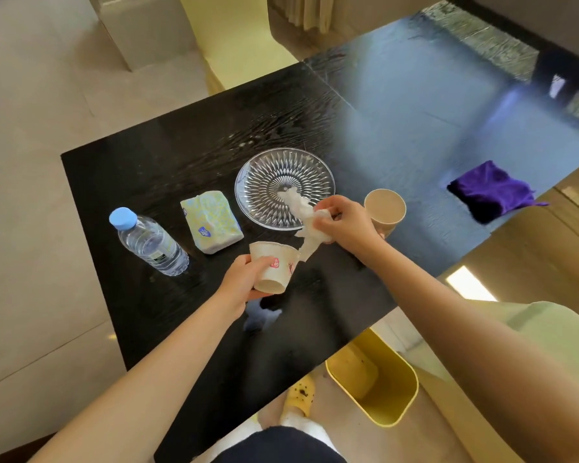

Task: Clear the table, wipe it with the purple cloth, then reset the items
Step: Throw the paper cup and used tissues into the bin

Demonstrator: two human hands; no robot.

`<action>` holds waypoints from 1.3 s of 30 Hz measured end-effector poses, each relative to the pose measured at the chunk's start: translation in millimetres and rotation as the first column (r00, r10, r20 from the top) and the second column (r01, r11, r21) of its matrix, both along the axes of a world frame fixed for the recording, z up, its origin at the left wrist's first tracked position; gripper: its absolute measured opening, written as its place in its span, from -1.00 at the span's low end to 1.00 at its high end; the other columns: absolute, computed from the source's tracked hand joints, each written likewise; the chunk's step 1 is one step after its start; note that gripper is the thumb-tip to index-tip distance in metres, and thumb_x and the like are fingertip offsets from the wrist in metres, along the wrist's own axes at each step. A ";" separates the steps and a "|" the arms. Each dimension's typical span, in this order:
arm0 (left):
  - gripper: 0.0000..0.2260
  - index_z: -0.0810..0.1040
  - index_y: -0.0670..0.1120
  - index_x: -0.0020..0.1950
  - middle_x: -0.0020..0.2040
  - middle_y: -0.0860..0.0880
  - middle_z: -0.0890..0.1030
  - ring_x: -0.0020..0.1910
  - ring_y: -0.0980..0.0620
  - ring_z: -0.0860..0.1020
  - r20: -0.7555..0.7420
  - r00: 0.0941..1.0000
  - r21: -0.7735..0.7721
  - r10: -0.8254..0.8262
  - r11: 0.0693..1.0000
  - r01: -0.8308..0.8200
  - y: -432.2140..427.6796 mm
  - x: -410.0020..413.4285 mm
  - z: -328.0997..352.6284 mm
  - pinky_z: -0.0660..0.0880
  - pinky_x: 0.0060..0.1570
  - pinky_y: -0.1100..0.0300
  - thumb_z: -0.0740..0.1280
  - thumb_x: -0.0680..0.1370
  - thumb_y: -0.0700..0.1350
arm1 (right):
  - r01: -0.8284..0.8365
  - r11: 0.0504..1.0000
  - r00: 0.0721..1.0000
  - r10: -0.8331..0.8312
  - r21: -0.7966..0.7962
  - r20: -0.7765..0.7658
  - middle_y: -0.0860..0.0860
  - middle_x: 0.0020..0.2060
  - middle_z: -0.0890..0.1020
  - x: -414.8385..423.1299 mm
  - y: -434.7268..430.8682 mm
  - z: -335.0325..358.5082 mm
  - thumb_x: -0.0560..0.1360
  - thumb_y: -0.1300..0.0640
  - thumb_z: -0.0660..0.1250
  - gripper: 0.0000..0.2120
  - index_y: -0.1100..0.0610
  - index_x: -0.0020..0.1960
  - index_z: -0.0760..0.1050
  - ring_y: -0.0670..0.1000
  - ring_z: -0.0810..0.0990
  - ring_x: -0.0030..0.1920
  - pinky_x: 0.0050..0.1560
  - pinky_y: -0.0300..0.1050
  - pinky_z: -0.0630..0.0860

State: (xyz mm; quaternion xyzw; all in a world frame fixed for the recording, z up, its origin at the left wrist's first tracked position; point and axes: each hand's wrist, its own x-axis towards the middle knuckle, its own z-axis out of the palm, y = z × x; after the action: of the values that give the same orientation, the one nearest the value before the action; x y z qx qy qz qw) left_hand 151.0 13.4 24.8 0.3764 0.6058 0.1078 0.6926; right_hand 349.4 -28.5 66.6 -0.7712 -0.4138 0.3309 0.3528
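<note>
My left hand (244, 282) grips a white paper cup (274, 270) with a red print, lifted and tilted above the black table (168, 155). Just to its right, my right hand (343, 220) pinches crumpled white tissue (306, 218) that hangs over the near rim of the clear glass plate (284, 188). A brown paper cup (385, 207) stands upright behind my right hand. Left of the plate lie a tissue pack (211, 222) and a water bottle (149, 242) with a blue cap. The purple cloth (492, 190) is bunched at the table's right edge.
A yellow waste bin (375, 385) stands on the floor under the table's near right edge, beside my feet. The far right half of the table top reflects window light. Pale tiled floor lies to the left.
</note>
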 end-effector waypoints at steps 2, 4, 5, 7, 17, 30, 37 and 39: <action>-0.60 0.42 -0.14 0.29 0.14 -0.17 0.58 0.07 -0.10 0.59 0.071 0.997 -0.010 -0.023 1.000 0.024 -1.8 5.2 2.5 0.60 -0.15 0.00 0.36 0.50 -0.06 | -0.040 0.998 0.999 0.042 0.048 -0.032 -0.08 -0.19 0.55 -19.3 -7.7 7.3 0.43 0.16 0.37 -0.84 0.05 0.01 0.57 -0.14 0.48 -0.27 -0.33 -0.37 0.44; -0.65 0.44 -0.14 0.26 0.12 -0.16 0.60 0.07 -0.10 0.60 0.151 0.988 -0.026 -0.027 0.999 0.032 -3.4 7.4 4.4 0.59 -0.07 -0.05 0.33 0.52 -0.06 | -0.031 0.997 0.999 0.032 0.071 -0.019 -0.19 -0.27 0.49 -36.6 -16.5 3.6 0.42 0.19 0.37 -0.82 0.08 0.02 0.56 -0.18 0.43 -0.31 -0.32 -0.40 0.37; -0.67 0.45 -0.13 0.26 0.12 -0.16 0.61 0.08 -0.10 0.60 0.186 0.982 -0.031 -0.028 0.999 0.034 -4.3 7.4 5.0 0.59 -0.07 -0.05 0.31 0.53 -0.07 | 0.000 0.997 1.000 0.001 0.079 -0.011 -0.19 -0.28 0.47 -43.3 -20.8 0.2 0.42 0.20 0.38 -0.81 0.10 0.03 0.54 -0.19 0.42 -0.32 -0.32 -0.42 0.35; -0.70 0.45 -0.12 0.27 0.12 -0.15 0.61 0.07 -0.10 0.60 0.219 0.975 -0.036 -0.038 0.998 0.047 -7.0 5.7 5.3 0.59 -0.11 -0.01 0.28 0.55 -0.08 | 0.071 0.994 0.997 -0.071 0.087 -0.010 -0.12 -0.24 0.51 -53.8 -29.0 -6.8 0.43 0.21 0.38 -0.80 0.13 0.05 0.53 -0.15 0.45 -0.26 -0.26 -0.38 0.40; -0.72 0.48 -0.14 0.25 0.06 -0.20 0.62 0.01 -0.14 0.61 0.300 0.945 -0.215 0.129 0.974 -0.064 -20.6 2.4 -6.7 0.56 -0.11 -0.04 0.26 0.54 -0.21 | 0.042 0.996 0.981 -0.056 0.081 0.185 0.05 0.18 0.58 -86.3 -63.2 -23.2 0.56 0.09 0.25 -0.72 0.16 0.21 0.54 0.04 0.44 0.21 0.20 -0.13 0.34; -0.58 0.44 -0.07 0.33 0.09 -0.12 0.67 0.00 -0.04 0.67 0.554 0.830 -0.094 -0.061 0.986 0.135 -31.5 4.0 4.0 0.61 -0.17 0.11 0.35 0.49 -0.04 | 0.062 0.996 0.959 -0.079 0.071 0.274 0.03 0.03 0.64 -86.3 -86.2 -15.0 0.53 0.08 0.30 -0.75 0.11 0.16 0.58 -0.01 0.50 0.01 0.02 -0.05 0.50; -0.60 0.43 0.03 0.35 0.20 -0.15 0.61 0.14 -0.15 0.60 0.535 0.796 0.082 -0.283 0.955 0.285 -42.1 16.3 12.0 0.55 0.08 -0.08 0.34 0.51 -0.15 | 0.183 0.977 0.962 -0.200 0.105 0.185 -0.10 -0.10 0.56 -78.4 -108.3 -6.5 0.45 0.00 0.40 -0.79 0.09 0.01 0.61 -0.05 0.46 -0.03 0.00 -0.10 0.49; -0.59 0.42 0.00 0.37 0.21 -0.15 0.60 0.14 -0.15 0.61 0.517 0.801 0.100 -0.301 0.951 0.293 -46.2 21.3 14.6 0.55 0.08 -0.09 0.34 0.52 -0.17 | 0.236 0.964 0.948 -0.256 0.123 0.187 -0.03 0.02 0.56 -76.8 -112.7 -7.1 0.43 -0.02 0.41 -0.79 0.08 -0.02 0.61 -0.03 0.40 0.08 0.05 -0.20 0.37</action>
State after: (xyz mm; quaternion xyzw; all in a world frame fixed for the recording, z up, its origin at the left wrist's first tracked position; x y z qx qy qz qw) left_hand 172.2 -32.8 39.4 0.4277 0.3255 0.1013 0.8372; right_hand 272.7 -141.3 59.5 -0.8279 -0.3637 0.1839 0.3854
